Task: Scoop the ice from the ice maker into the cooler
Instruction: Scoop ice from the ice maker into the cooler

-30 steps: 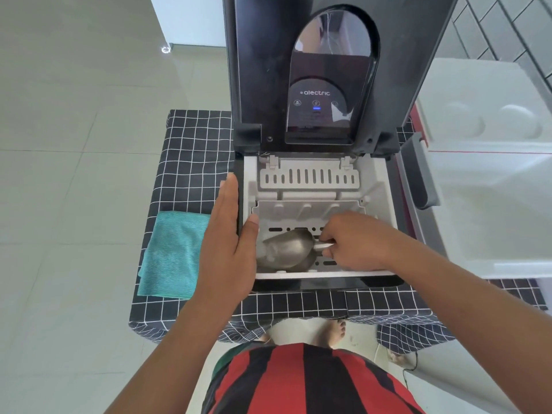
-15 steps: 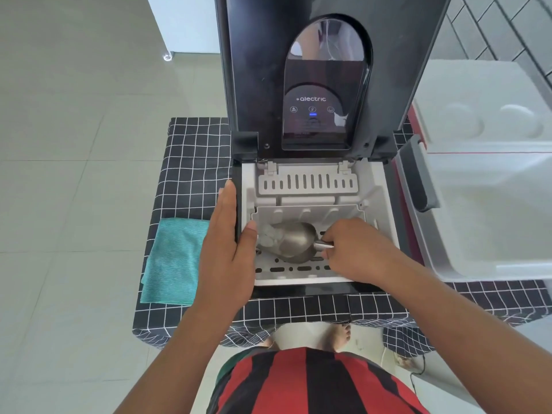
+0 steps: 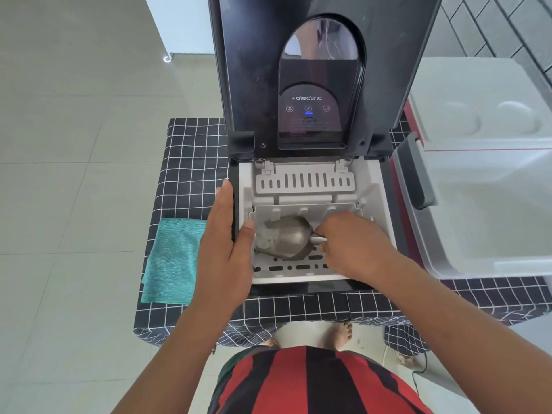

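Note:
A black ice maker [image 3: 310, 70] stands on the table with its lid raised upright. Inside it sits a white slotted basket [image 3: 298, 267]. My right hand [image 3: 355, 243] grips the handle of a metal scoop [image 3: 291, 237] inside the basket. Pale ice [image 3: 267, 236] lies at the scoop's mouth on the left. My left hand [image 3: 224, 249] lies flat along the machine's left rim, its thumb hooked over the inner edge beside the scoop. The open white cooler [image 3: 490, 210] stands directly to the right, its lid [image 3: 484, 100] tilted back.
A checked black-and-white cloth [image 3: 191, 162] covers the table. A folded teal towel [image 3: 173, 261] lies left of the ice maker. The cooler's grey handle [image 3: 415, 171] sits between cooler and machine. Tiled floor lies to the left; a bare foot [image 3: 343, 331] shows below the table edge.
The scoop has slid from the basket's front toward its back left, and ice now shows at its mouth. My left hand has stayed on the rim.

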